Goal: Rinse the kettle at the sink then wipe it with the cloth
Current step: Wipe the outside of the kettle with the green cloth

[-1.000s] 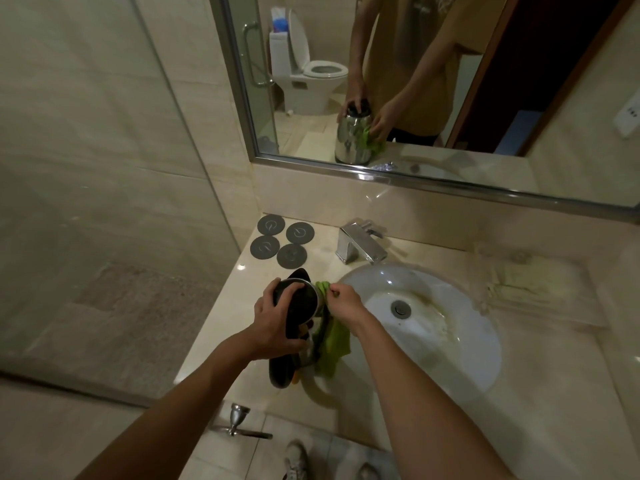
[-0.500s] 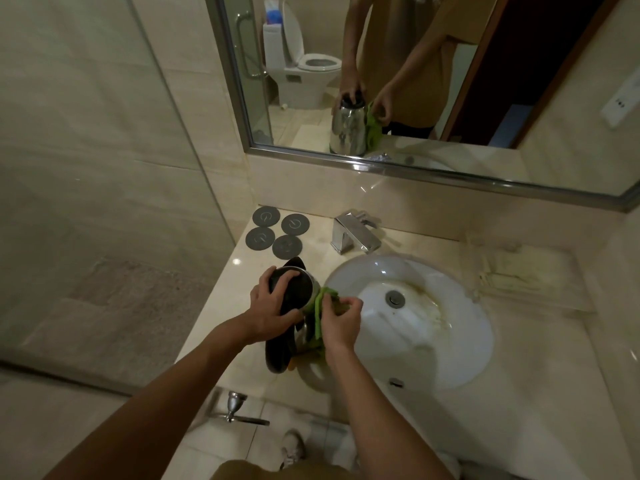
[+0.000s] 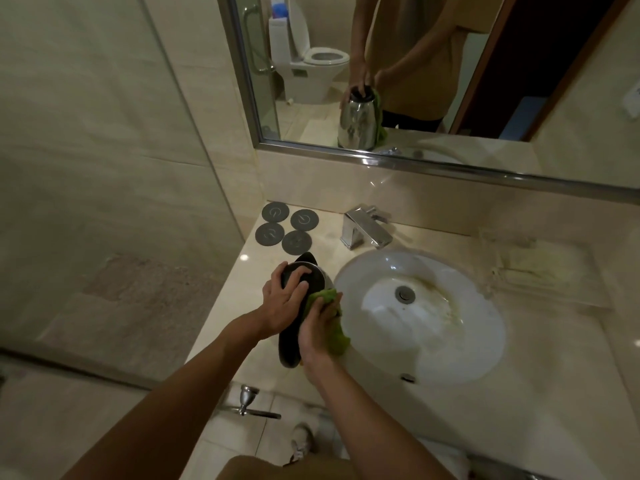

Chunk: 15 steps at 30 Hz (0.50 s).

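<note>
Nearest you, your right hand (image 3: 320, 327) is closed around the green cloth (image 3: 332, 332), pressing it flat against the side of the kettle (image 3: 304, 282), which stands on the counter (image 3: 263, 341) just left of the sink (image 3: 485, 306). Your left hand (image 3: 284, 299) is spread over the kettle's dark lid, fingers curled down to hold it in place. Beyond, four dark coasters (image 3: 285, 226) lie near the wall and the tap (image 3: 363, 230) looks shut off — the basin shows no running water. The mirror (image 3: 519, 98) shows the steel body upright with the cloth on its far side. The risk from here, as I judge it: the wet steel could slide under your sideways push, or the kettle could tip toward the basin if your top hand eases off; the lid could also pop open under that pressure. Against half a second ago, your right hand has moved lower and further round the body, now covering more of the cloth, while your left keeps its hold on the lid.
</note>
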### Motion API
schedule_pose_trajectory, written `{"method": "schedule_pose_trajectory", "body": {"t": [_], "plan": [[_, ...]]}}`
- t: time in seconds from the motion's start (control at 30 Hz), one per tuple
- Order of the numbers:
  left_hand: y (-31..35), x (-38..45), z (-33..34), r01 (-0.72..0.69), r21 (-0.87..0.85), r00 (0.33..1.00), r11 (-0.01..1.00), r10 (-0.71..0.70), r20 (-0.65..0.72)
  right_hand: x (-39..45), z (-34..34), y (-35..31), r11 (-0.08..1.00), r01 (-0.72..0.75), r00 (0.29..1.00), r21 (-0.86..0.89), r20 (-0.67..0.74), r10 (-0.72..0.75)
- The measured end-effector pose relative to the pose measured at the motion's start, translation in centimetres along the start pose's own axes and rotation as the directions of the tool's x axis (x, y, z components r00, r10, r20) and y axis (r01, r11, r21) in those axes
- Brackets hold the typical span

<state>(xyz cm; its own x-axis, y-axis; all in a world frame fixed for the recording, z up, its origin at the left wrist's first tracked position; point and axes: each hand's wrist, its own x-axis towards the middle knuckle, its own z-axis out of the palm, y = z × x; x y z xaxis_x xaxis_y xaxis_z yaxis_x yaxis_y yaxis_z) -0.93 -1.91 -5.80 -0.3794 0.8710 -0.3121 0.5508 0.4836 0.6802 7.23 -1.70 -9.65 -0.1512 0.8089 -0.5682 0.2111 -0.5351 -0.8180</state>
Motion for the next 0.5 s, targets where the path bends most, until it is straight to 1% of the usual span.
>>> {"method": "schedule_pose_trajectory", "body": {"t": [0.03,0.1,0.13,0.17,0.23,0.3,0.37,0.4,0.47,0.5], "plan": [[0.1,-0.1,0.0,-0.009,0.006,1.0,1.0,0.009,0.004,0.6,0.4,0.6,0.99,-0.066,0.998,0.127,-0.007,0.067],[0.1,-0.2,0.0,-0.03,0.033,1.0,0.999,0.03,0.007,1.4,0.4,1.6,0.897,-0.19,0.979,0.4,0.006,0.205],[0.1,-0.2,0.0,-0.032,0.046,0.999,0.998,0.032,0.006,1.9,0.4,2.5,0.845,-0.247,0.963,0.474,0.027,0.267],[0.0,-0.1,0.0,-0.033,0.059,0.999,0.998,0.032,0.006,2.2,0.3,3.1,0.813,-0.298,0.951,0.5,0.078,0.3],[-0.3,0.1,0.0,-0.041,0.084,0.999,0.996,0.04,0.011,3.2,0.5,4.7,0.793,-0.366,0.931,0.487,0.182,0.317],[-0.5,0.1,0.0,-0.063,0.108,0.998,0.992,0.061,0.02,3.6,0.7,5.0,0.766,-0.387,0.922,0.514,0.185,0.341],[-0.5,0.1,0.0,-0.09,0.135,0.996,0.987,0.086,0.035,2.4,0.8,3.7,0.781,-0.342,0.934,0.523,0.093,0.346],[-0.5,0.1,0.0,-0.102,0.145,0.994,0.984,0.097,0.04,1.2,0.6,2.2,0.833,-0.29,0.95,0.471,0.039,0.309],[-0.6,0.1,0.0,-0.111,0.148,0.994,0.983,0.107,0.032,0.2,-0.1,1.0,0.938,-0.168,0.982,0.304,-0.037,0.188],[-0.6,0.2,0.0,-0.109,0.145,0.994,0.983,0.106,0.028,0.3,-0.5,0.8,0.952,-0.152,0.985,0.265,-0.042,0.169]]}}
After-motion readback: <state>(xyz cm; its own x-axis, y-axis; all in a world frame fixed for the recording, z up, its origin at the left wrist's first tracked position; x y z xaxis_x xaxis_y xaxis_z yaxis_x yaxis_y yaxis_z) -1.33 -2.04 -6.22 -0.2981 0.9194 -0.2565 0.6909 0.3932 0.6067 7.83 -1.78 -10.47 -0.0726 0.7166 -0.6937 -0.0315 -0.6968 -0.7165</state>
